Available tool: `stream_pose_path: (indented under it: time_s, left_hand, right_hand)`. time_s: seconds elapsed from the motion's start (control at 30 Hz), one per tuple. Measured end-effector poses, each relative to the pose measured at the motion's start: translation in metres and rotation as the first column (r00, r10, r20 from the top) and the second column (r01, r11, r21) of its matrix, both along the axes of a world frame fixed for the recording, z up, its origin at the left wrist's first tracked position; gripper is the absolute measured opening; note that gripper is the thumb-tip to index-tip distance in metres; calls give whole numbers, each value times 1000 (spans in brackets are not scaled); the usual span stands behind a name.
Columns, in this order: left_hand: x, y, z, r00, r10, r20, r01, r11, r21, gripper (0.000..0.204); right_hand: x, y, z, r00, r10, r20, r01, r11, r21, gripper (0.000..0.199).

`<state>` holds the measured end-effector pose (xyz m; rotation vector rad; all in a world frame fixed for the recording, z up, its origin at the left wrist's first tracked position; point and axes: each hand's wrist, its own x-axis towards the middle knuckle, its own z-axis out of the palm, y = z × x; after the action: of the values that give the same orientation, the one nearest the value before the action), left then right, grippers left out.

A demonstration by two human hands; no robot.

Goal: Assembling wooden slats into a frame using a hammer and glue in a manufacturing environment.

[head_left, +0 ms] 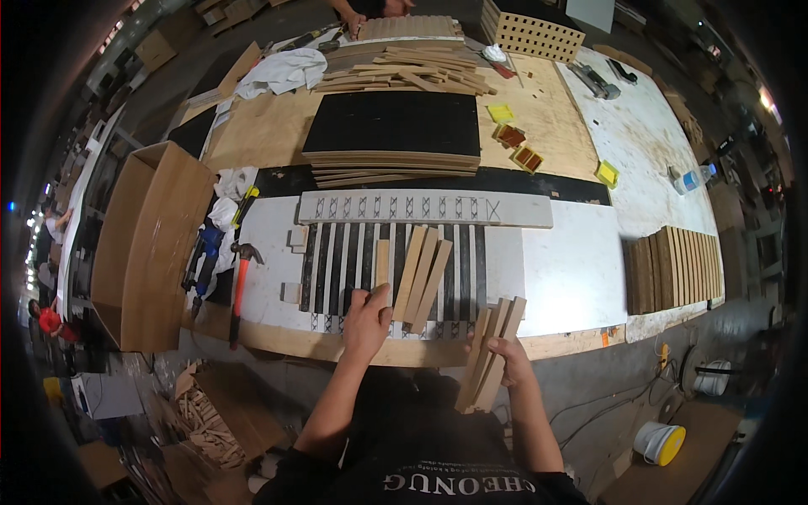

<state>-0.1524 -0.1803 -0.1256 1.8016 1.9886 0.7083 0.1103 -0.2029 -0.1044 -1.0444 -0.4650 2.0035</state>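
My left hand point(368, 324) is closed on the near end of a pale wooden slat point(382, 261), which lies along a jig point(301, 273) of black and white strips. Beside it, three loose wooden slats point(418, 282) rest at a slant across the strips. My right hand point(513, 364) grips a small bundle of wooden slats point(494, 345), held tilted over the table's front edge. Behind the strips runs a pale bar point(425, 209) with a row of crossed pencil marks. More marks show along the near edge of the jig.
A claw hammer point(241, 286) and a blue air tool point(204, 259) lie left, by a tall cardboard box point(151, 248). Stacked black panels point(391, 126) stand behind the jig. Upright wooden pieces point(677, 268) and a water bottle point(694, 178) are right. Another person's hand point(355, 23) shows at the far end.
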Motion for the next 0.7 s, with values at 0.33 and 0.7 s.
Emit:
stream_pose_path:
  time_s: [0.33,0.7]
  left_hand:
    - [-1,11,-1,990,98,-105,-103,994,-38,36]
    - [4,21,-10,943,-17,-334,86,978,192,46]
  right_hand:
    - [-4,-2,2,998,54,23,-54,998,12,54]
    - [-13,-2,14,996,39,75,-41,999,25,55]
